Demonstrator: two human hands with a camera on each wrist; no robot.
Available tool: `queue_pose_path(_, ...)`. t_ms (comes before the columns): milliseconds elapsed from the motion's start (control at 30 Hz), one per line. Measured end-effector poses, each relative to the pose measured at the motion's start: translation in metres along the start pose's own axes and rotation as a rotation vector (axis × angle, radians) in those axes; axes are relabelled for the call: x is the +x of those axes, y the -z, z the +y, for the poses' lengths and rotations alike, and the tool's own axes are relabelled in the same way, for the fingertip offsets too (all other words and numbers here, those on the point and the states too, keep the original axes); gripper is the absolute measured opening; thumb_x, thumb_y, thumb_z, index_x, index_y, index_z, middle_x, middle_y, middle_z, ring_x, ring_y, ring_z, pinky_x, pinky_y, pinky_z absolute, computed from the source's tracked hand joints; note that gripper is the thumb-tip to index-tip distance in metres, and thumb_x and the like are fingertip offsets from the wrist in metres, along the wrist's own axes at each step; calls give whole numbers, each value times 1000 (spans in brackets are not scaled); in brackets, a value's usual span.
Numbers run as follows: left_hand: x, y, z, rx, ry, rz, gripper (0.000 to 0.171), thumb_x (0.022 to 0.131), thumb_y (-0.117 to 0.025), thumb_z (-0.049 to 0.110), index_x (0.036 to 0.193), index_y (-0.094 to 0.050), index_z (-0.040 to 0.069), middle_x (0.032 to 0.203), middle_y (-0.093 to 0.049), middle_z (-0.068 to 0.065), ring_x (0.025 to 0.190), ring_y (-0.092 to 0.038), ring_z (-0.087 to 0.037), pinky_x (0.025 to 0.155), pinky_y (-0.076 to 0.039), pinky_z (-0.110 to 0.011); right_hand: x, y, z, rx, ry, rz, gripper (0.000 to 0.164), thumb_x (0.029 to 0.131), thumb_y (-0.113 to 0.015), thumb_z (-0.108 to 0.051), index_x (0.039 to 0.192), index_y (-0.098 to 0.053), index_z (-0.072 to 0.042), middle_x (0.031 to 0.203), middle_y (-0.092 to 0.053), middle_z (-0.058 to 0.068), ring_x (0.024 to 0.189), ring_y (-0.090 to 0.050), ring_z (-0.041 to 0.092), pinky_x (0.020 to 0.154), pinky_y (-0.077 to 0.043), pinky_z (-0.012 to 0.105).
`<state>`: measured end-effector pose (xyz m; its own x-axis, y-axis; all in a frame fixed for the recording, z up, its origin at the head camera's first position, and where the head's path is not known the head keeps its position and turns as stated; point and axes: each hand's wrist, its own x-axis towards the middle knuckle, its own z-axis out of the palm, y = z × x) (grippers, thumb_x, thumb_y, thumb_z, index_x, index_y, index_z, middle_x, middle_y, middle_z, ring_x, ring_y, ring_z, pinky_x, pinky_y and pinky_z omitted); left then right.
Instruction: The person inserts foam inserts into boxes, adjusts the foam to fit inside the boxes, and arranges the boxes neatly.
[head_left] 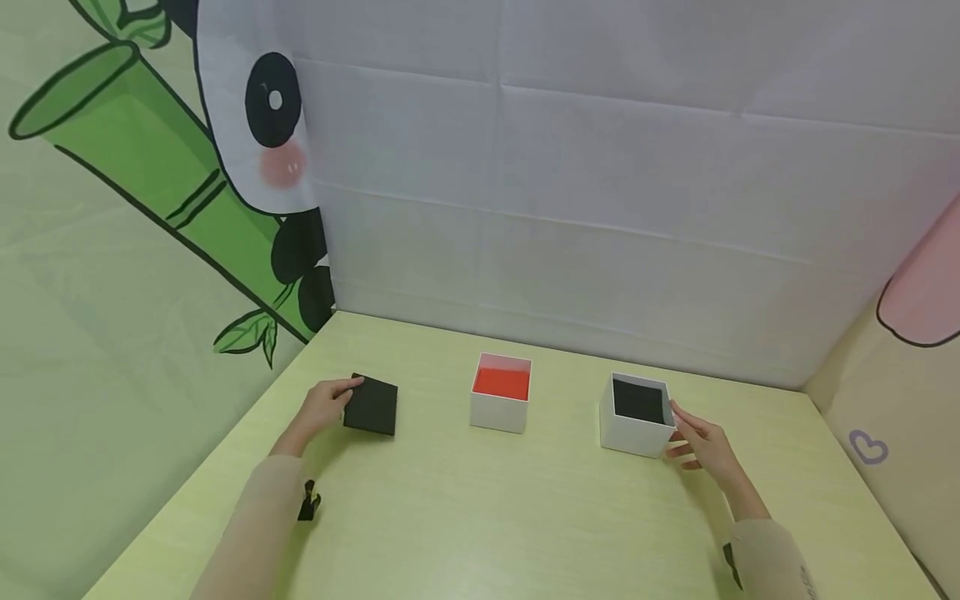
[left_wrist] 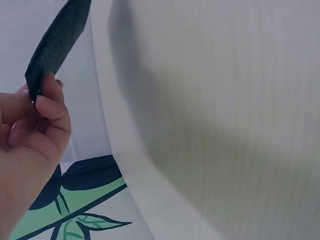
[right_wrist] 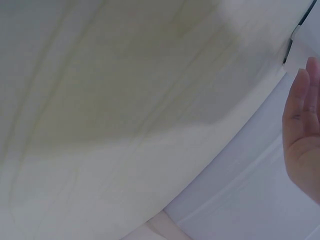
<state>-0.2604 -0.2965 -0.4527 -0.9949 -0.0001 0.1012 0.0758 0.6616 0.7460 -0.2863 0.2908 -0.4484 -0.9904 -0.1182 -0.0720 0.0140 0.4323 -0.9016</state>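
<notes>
In the head view my left hand pinches a thin black square of felt-like cloth by its upper left corner. The left wrist view shows thumb and fingers closed on the end of the dark square, which is raised off the table. At the right, my right hand has its fingers extended at the right side of a white open-topped box. Black material fills this box's inside. Between the hands stands another white box, with bright red material inside.
All of this is on a pale yellow table with a visible wood grain. A white cloth backdrop hangs along its back edge. To the left is a sheet printed with bamboo and a panda.
</notes>
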Motion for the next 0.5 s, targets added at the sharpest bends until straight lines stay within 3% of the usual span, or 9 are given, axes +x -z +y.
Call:
queue_pose_path(67,-1,2,2,-24,6,-26,34,92,-38,-4,125,-46,-7,115,-48,-30,53,-40,-20,48,-34,-29,0,0,0,0,-1,0,50,96,-42,-29,137,-27,-6,91,-60,20,74,-63,30,58,-50,39)
queue_pose_path(100,-2,3,2,-27,3,-34,35,92,-38,-5,125,-46,-7,116,-47,-31,56,-41,-21,48,-33,-29,0,0,1,0,-2,-1,50,96,-42,-28,138,-27,-6,91,-60,20,74,-63,30,58,-50,39)
queue_pose_path(333,-3,7,7,-21,-47,3,32,88,-44,-9,118,-55,-6,121,-47,-29,102,-49,-36,67,-41,-36,2,0,2,-1,-4,-2,48,96,-41,-26,138,-27,-6,89,-60,19,74,-63,29,58,-50,39)
queue_pose_path(433,-2,5,11,-30,-85,32,29,87,-49,-9,113,-59,-5,116,-52,-27,106,-50,-37,73,-44,-35,3,0,3,1,3,0,49,96,-42,-27,137,-27,-6,90,-60,19,74,-63,30,58,-50,39)
queue_pose_path(500,-2,4,14,-54,-100,36,28,86,-50,-9,112,-60,-5,115,-53,-26,100,-53,-33,70,-45,-31,2,0,3,1,11,2,49,96,-42,-27,137,-27,-6,90,-60,20,74,-63,30,58,-49,40)
